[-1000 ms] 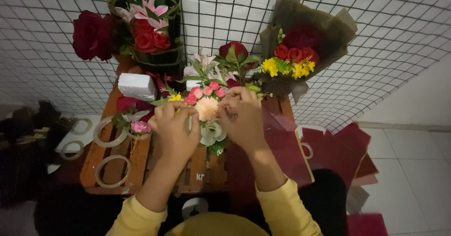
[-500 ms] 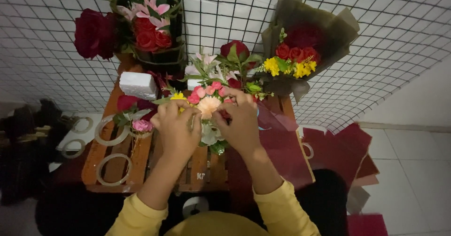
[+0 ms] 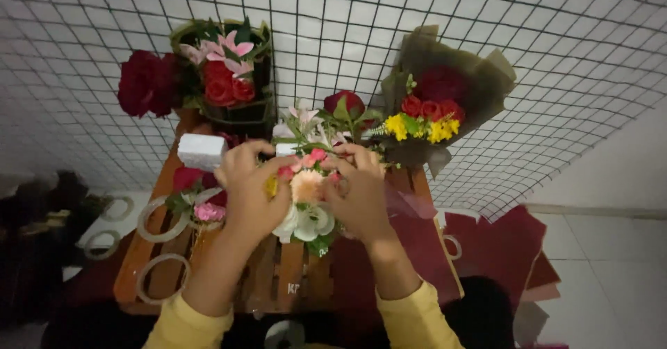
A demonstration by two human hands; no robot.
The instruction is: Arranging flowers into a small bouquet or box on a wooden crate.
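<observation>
A small bunch of flowers (image 3: 306,196), with peach, white, pink and red blooms, sits between my two hands above a slatted wooden table (image 3: 278,279). My left hand (image 3: 250,189) cups the bunch on its left side, fingers curled over the top. My right hand (image 3: 358,196) holds its right side, fingers bent against the blooms. Both sleeves are yellow. The stems are hidden under my hands.
Wrapped bouquets lean on a wire grid wall: red roses (image 3: 146,81), a dark-wrapped pink and red one (image 3: 226,71), a brown-wrapped red and yellow one (image 3: 438,106). A white block (image 3: 201,151), tape rings (image 3: 160,217) and dark red paper sheets (image 3: 500,245) lie around.
Both hands have drawn closer around the bunch and shifted slightly up over the blooms. The rest is unchanged.
</observation>
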